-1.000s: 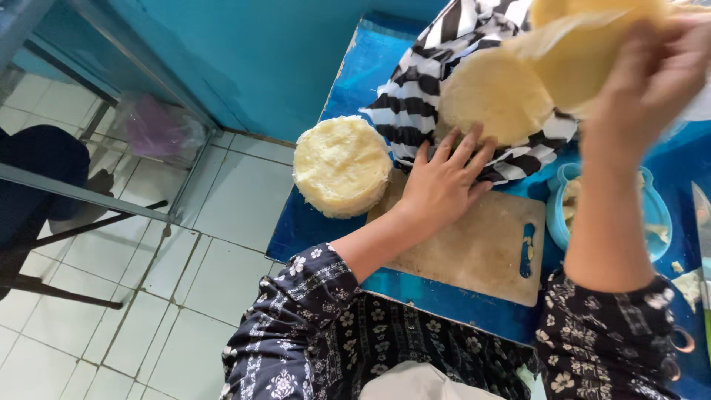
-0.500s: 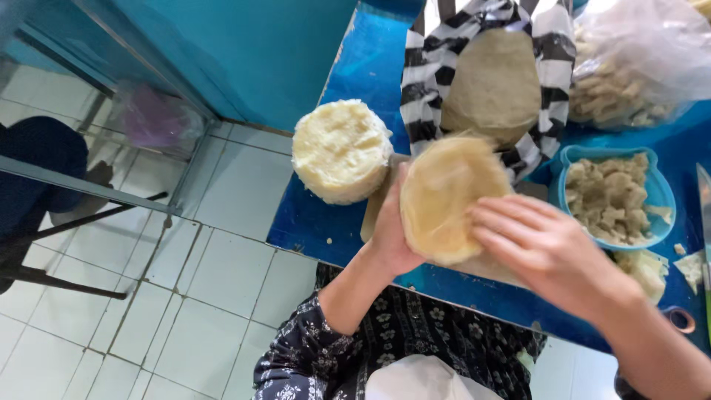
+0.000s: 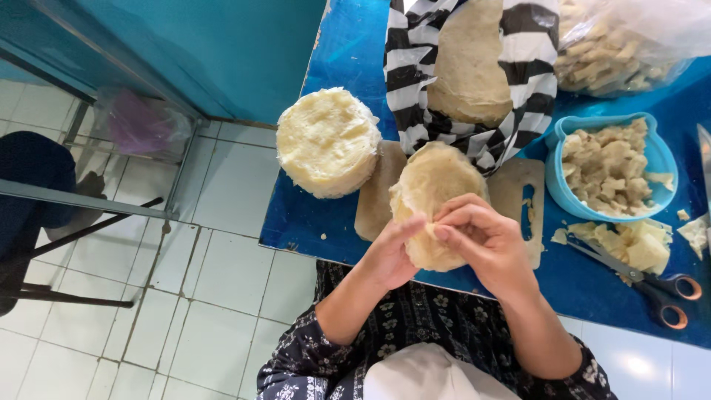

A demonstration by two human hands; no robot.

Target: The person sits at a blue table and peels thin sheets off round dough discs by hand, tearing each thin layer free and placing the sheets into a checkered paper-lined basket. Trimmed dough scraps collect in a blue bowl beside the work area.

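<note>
A thin pale round wrapper sheet (image 3: 433, 194) is held above a wooden cutting board (image 3: 378, 194). My left hand (image 3: 390, 255) grips its near left edge, and my right hand (image 3: 478, 237) pinches the near edge with thumb and fingertips. A tall round stack of the same pale sheets (image 3: 326, 141) stands on the blue table (image 3: 337, 52) just left of the board. Beyond the board, a black-and-white striped bag (image 3: 474, 67) lies open with another pale sheet inside.
A blue bowl (image 3: 609, 164) of pale chunks sits to the right, with cut pieces (image 3: 629, 244) and scissors (image 3: 652, 285) near the table's front edge. A clear bag of pale pieces (image 3: 622, 44) lies at the far right. White tiled floor and a metal frame (image 3: 81, 200) are on the left.
My right hand brought the sheet down from high at the right to over the board. My left hand left the board and took hold of the sheet; both hands now pinch its edge.
</note>
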